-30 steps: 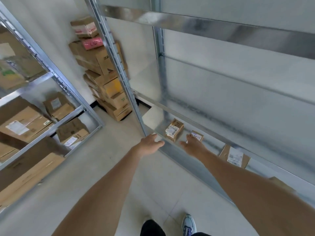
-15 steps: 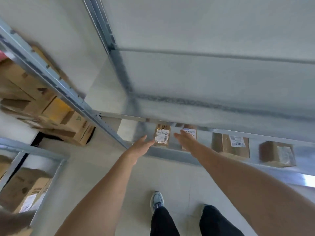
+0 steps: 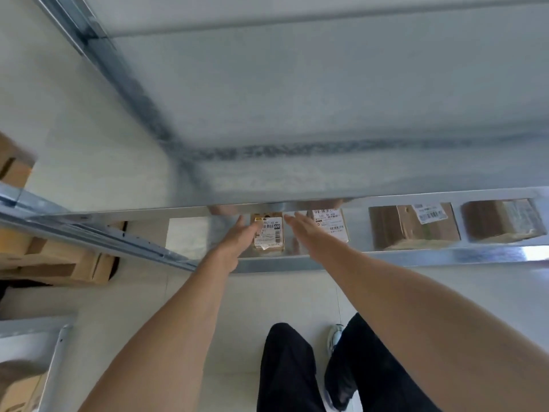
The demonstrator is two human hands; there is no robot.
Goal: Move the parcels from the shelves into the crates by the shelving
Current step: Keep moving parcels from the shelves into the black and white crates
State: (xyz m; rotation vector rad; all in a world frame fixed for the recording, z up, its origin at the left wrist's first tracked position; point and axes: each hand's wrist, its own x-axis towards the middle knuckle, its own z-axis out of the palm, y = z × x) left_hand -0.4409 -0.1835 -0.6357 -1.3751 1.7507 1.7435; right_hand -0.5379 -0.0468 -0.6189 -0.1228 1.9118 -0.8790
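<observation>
Reaching with both hands spread, left (image 3: 237,239) and right (image 3: 306,230), we flank the small labelled brown cardboard parcel (image 3: 269,236); three more shelf parcels remain, none crated.

We note pale tiled floor (image 3: 267,307), black trouser legs (image 3: 285,367), and a white-and-blue sneaker (image 3: 334,340) between them.

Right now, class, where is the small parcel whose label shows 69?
In the head view, the small parcel stands on the low shelf, between the left hand and right hand.
</observation>
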